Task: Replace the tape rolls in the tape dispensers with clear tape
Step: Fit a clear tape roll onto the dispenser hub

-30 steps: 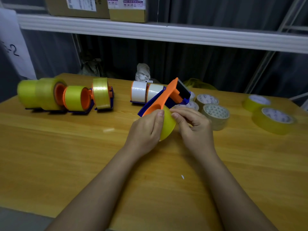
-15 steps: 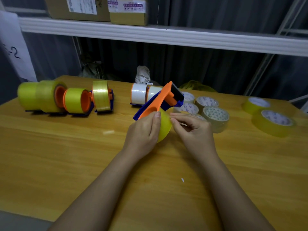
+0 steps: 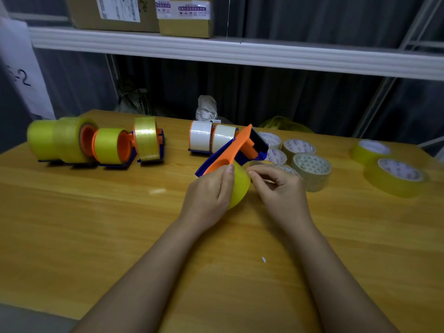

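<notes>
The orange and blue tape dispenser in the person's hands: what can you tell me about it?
The tape dispenser looks plastic: an orange frame on a blue base, with a black piece at its raised far end. It tilts up off the wooden table and carries a yellow tape roll. The left hand grips the roll; the right hand pinches beside it.

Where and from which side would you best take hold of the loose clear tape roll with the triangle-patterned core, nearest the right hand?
Probably by its outer wall: the clear tape roll lies flat on the table, core hole up, so a grip from above spanning the rim suits it. Come from its near right side, since other rolls crowd behind it and the right hand sits to its left.
</notes>
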Available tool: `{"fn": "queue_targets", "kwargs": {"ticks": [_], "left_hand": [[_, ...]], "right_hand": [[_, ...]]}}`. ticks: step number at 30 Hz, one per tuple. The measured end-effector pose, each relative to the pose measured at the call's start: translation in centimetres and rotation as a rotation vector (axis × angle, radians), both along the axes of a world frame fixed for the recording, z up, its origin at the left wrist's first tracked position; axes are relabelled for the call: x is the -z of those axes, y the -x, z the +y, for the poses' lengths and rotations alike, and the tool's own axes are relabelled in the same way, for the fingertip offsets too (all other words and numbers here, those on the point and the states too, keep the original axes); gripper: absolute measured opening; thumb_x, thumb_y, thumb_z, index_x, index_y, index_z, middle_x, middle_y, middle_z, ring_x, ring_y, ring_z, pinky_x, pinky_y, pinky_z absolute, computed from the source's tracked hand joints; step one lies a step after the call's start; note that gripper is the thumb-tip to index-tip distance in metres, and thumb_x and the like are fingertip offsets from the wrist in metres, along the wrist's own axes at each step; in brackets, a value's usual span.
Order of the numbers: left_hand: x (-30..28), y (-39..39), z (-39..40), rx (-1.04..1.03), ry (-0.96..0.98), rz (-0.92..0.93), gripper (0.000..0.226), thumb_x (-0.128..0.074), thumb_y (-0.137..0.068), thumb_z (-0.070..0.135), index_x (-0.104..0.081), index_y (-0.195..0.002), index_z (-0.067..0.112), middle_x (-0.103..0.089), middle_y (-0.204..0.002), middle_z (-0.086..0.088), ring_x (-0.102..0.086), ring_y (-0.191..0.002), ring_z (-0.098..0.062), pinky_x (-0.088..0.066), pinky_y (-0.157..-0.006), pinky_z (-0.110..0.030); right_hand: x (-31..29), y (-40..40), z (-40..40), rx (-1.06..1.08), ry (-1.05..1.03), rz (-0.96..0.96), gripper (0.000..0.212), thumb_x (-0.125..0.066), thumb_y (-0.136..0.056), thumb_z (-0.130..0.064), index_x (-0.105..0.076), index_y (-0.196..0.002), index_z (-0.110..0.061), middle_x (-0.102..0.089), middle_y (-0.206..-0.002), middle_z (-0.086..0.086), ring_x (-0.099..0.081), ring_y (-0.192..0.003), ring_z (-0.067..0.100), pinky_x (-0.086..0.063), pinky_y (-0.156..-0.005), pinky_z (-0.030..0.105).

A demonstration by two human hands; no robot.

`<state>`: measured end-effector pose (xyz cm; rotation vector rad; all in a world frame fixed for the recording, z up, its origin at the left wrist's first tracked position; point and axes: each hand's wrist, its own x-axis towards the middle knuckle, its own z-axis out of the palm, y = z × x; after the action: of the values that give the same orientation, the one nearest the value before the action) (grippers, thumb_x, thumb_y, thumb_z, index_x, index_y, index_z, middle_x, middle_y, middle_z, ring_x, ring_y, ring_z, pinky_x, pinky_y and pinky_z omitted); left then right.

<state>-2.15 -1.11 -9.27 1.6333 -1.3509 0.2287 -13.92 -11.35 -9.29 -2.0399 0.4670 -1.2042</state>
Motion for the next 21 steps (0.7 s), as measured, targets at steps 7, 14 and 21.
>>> {"fn": "queue_targets", "kwargs": {"ticks": [7,14,21], "left_hand": [[0.10,-0.50,0.00,-0.046,-0.019,0.016,0.031,-0.027,-0.100,0.030,-0.047,-0.075,0.025,-0.039,-0.053,0.012,-0.047,-0.054,-0.008,-0.029,-0.045,-0.018],[0.13,-0.25,0.04,-0.073,-0.040,-0.023,0.032,-0.027,-0.099,0.033,-0.040,-0.070,0.032,-0.035,-0.051,0.013,-0.038,-0.045,-0.006,-0.025,-0.045,-0.027],[-0.10,-0.01,0.13,-0.045,-0.037,0.013,0.034,-0.025,-0.099,0.037,-0.036,-0.067,0.035,-0.035,-0.049,0.011,-0.045,-0.049,-0.008,-0.022,-0.045,-0.021]], "right_hand": [[-0.08,0.10,0.29,-0.063,0.018,0.058,0.022,-0.072,-0.084,-0.009,-0.073,-0.107,-0.010,-0.072,-0.107,0.000,-0.063,-0.105,0.001,-0.050,-0.092,0.019],[0.12,0.01,-0.18,-0.009,0.078,0.089,0.014,-0.069,-0.086,-0.015,-0.076,-0.098,-0.017,-0.071,-0.096,-0.013,-0.061,-0.103,0.006,-0.048,-0.094,0.030],[0.04,0.01,-0.35,-0.065,-0.021,0.041,0.014,-0.064,-0.088,-0.011,-0.074,-0.096,-0.019,-0.070,-0.100,-0.007,-0.063,-0.101,0.005,-0.051,-0.090,0.026]]}}
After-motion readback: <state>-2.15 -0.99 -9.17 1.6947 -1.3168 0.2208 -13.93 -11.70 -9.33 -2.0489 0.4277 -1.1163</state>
